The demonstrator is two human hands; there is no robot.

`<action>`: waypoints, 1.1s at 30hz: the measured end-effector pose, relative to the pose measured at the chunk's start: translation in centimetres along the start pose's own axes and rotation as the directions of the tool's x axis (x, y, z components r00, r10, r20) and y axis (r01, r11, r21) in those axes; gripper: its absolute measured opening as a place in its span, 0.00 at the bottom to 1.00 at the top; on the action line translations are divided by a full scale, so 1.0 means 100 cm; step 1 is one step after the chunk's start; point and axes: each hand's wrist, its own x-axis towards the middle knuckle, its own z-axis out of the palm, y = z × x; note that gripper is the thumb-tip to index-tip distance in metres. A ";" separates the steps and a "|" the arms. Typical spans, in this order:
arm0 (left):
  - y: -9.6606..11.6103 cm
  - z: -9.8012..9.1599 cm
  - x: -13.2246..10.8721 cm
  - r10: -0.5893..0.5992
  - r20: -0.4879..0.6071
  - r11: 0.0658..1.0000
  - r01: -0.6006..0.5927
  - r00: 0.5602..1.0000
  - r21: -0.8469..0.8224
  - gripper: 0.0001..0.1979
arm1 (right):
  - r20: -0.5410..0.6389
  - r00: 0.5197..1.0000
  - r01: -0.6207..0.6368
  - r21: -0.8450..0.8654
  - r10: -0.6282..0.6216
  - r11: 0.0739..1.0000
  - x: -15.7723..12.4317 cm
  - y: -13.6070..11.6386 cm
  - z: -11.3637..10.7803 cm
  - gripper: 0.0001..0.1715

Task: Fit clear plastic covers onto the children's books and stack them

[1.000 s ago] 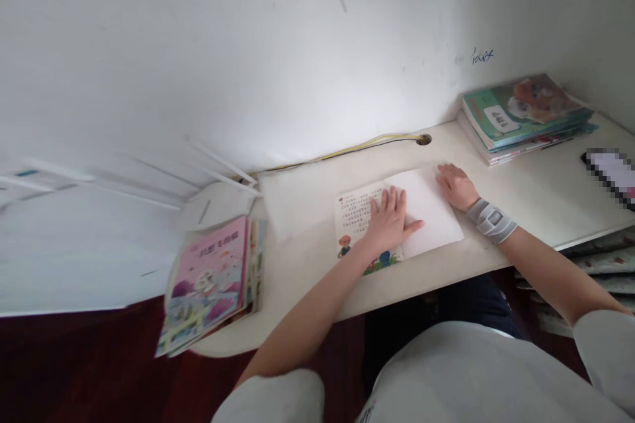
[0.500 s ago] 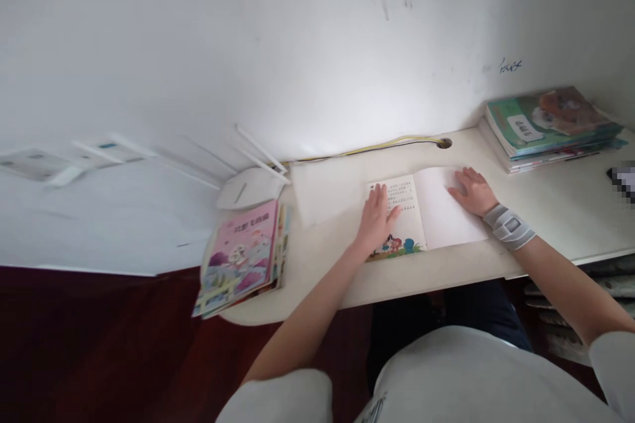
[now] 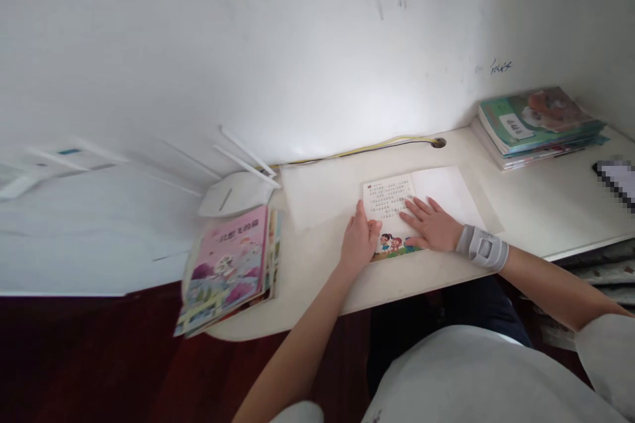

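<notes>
An open children's book (image 3: 391, 201) with printed text and a small colour picture lies on the white desk (image 3: 536, 205). My left hand (image 3: 360, 241) rests at the book's left edge, fingers curled against the page. Lying flat on the middle of the book, my right hand (image 3: 432, 225) has its fingers stretched out toward the text. A grey band (image 3: 482, 248) wraps my right wrist. The book's blank right page (image 3: 446, 188) shows beyond my right hand.
A pile of picture books with a pink cover (image 3: 225, 268) overhangs the desk's left front corner. A white router (image 3: 235, 192) with antennas stands behind it. Another stack of books (image 3: 538, 122) sits at the back right. A cable (image 3: 367, 145) runs along the wall.
My right hand slid from the far right page to the book's middle near the fold. My left hand drew back to the book's left edge. The view shifted slightly.
</notes>
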 end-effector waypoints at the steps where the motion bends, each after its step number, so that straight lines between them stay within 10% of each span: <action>1: -0.001 0.000 0.000 -0.006 -0.009 1.000 0.006 1.000 0.001 0.34 | -0.004 1.000 -0.005 0.007 0.005 1.000 -0.002 0.003 0.001 0.42; 26: 0.009 -0.008 -0.002 0.036 0.139 0.962 -0.073 0.990 0.264 0.27 | 0.044 0.999 -0.014 -0.020 0.015 1.000 -0.031 0.035 -0.007 0.45; 33: 0.010 -0.008 0.001 -0.041 0.070 0.999 0.043 0.997 -0.026 0.23 | 0.069 0.997 -0.041 0.089 0.035 0.995 -0.033 0.040 -0.006 0.47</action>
